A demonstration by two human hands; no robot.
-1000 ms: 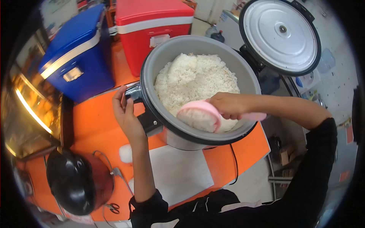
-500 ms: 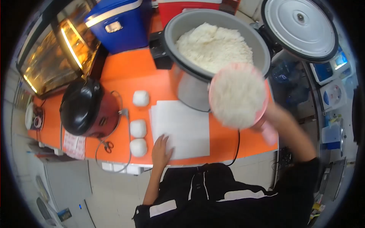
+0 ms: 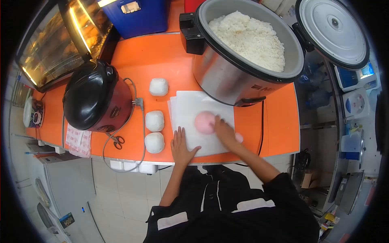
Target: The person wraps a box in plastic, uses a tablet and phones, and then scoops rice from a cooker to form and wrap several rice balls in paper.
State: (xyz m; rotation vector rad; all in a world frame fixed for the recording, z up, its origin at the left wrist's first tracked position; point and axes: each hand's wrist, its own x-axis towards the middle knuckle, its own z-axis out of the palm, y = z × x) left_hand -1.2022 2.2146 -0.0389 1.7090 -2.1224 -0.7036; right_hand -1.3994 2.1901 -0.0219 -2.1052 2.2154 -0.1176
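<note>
A pink rice scoop [image 3: 204, 122] is turned bottom-up on the stack of white paper sheets [image 3: 190, 105]; whatever lies beneath its bowl is hidden. Its handle runs under my right hand [image 3: 225, 133], whose fingers are wrapped around it, with the handle's end showing past the palm. My left hand [image 3: 183, 148] lies flat on the lower left of the sheets, fingers stretched out, holding nothing. Left of the paper, three white paper-wrapped bundles [image 3: 154, 121] stand in a column. Behind the sheets is an open large rice cooker [image 3: 233, 77] with cooked rice [image 3: 249, 38] heaped inside.
The cooker's lid [image 3: 334, 28] is raised at the right. On the orange counter [image 3: 133, 52] stand a smaller black-and-red cooker [image 3: 95, 97], scissors [image 3: 118, 142] and a cord with a plug [image 3: 138, 102]. A blue cooler box [image 3: 139, 18] and a lit glass display case [image 3: 56, 44] are behind.
The pink scoop, heaped with rice half a second ago beside the large cooker, has come down to the paper and been flipped over. My left hand stays flat on the sheets.
</note>
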